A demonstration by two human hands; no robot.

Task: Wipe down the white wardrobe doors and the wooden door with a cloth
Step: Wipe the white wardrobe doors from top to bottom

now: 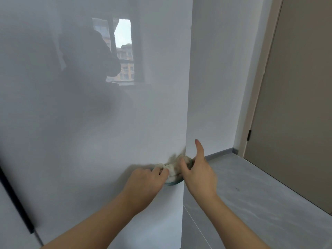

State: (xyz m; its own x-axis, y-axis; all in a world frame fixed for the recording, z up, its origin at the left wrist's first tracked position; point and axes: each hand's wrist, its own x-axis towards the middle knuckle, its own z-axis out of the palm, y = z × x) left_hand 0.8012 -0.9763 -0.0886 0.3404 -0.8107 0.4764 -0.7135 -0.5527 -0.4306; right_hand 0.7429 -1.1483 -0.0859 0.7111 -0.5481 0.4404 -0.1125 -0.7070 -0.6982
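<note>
A glossy white wardrobe door (100, 132) fills the left and middle of the head view and reflects a window. Near its lower right edge a bunched cream cloth with a teal underside (173, 172) lies against the door. My left hand (147, 178) grips the cloth's left end with curled fingers. My right hand (195, 169) holds the cloth's right end, its thumb pointing straight up; the fingers there are blurred. The wooden door (294, 97), grey-brown, stands shut at the far right, well away from both hands.
A white wall (217, 78) runs between the wardrobe edge and the wooden door's frame. Grey tiled floor (255, 191) lies below on the right. A dark vertical strip (16, 200) crosses the wardrobe at lower left.
</note>
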